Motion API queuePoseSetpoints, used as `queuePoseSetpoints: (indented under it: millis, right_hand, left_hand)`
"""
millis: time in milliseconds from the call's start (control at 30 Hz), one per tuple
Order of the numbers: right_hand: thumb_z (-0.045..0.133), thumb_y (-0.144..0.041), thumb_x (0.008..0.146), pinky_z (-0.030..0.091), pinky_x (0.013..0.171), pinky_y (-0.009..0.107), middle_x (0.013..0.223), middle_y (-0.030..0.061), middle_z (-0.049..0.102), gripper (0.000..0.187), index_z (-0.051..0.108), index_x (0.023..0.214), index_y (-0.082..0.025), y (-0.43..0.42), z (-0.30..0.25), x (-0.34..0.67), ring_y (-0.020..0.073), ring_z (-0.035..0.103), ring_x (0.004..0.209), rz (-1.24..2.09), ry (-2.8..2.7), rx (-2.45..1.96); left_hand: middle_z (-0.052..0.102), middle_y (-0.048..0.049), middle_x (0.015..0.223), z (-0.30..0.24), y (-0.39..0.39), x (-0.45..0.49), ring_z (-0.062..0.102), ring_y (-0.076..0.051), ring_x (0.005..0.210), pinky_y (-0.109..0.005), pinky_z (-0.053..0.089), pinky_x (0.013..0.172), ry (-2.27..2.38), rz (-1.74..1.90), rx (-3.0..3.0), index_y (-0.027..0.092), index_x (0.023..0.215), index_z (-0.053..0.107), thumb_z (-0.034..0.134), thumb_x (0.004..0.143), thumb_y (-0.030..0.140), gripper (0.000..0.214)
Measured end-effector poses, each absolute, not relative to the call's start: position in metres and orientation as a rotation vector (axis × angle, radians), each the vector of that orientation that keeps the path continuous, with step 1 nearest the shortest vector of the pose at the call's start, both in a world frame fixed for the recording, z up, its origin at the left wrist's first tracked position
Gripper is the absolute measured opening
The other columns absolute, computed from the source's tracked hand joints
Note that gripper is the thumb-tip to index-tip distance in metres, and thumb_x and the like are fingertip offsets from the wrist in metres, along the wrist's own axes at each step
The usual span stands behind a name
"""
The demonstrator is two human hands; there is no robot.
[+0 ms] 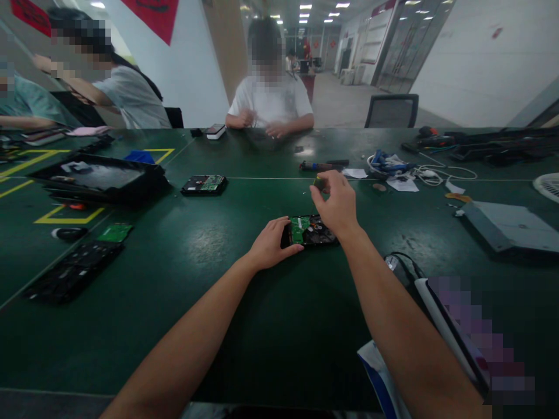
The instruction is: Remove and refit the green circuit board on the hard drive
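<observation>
A hard drive (300, 230) lies flat on the dark green table in front of me, its green circuit board and black metal side facing up. My left hand (269, 245) grips the drive's left end, thumb along the near edge and fingers at the far side. Above the drive's right part, my right hand (339, 205) pinches the small yellow-green handle of a screwdriver (318, 183). Its thin shaft points down toward the drive; the hand hides part of the drive, and I cannot tell whether the tip touches a screw.
Another hard drive (204, 184) lies farther left, near a black tray-like casing (105, 177). A grey metal box (515, 227) sits at right, with cables (430, 173) behind. A person (271, 99) sits across the table. A purple-screened device (463, 331) is beside my right forearm.
</observation>
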State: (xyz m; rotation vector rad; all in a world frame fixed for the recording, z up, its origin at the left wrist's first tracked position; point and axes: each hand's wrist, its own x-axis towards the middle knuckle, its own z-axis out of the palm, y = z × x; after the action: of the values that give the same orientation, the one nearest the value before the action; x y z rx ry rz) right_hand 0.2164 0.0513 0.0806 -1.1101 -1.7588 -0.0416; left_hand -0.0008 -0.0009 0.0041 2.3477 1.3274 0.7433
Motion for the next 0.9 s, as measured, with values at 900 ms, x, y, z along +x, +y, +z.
queuePoseSetpoints:
  millis: [900]
  right_hand:
    - [0.062, -0.030, 0.097, 0.057, 0.089, 0.047, 0.108, 0.0100, 0.065, 0.014, 0.063, 0.110, -0.024, 0.0512, 0.0842, 0.2194, 0.0276, 0.065, 0.102, -0.034, -1.707, -1.129]
  left_hand:
    - [0.051, -0.0167, 0.155, 0.0041, -0.0010, -0.0018, 0.048, -0.035, 0.145, -0.054, 0.042, 0.121, 1.337, 0.741, 2.344, 0.019, 0.148, 0.045, 0.072, 0.088, 0.062, 0.078]
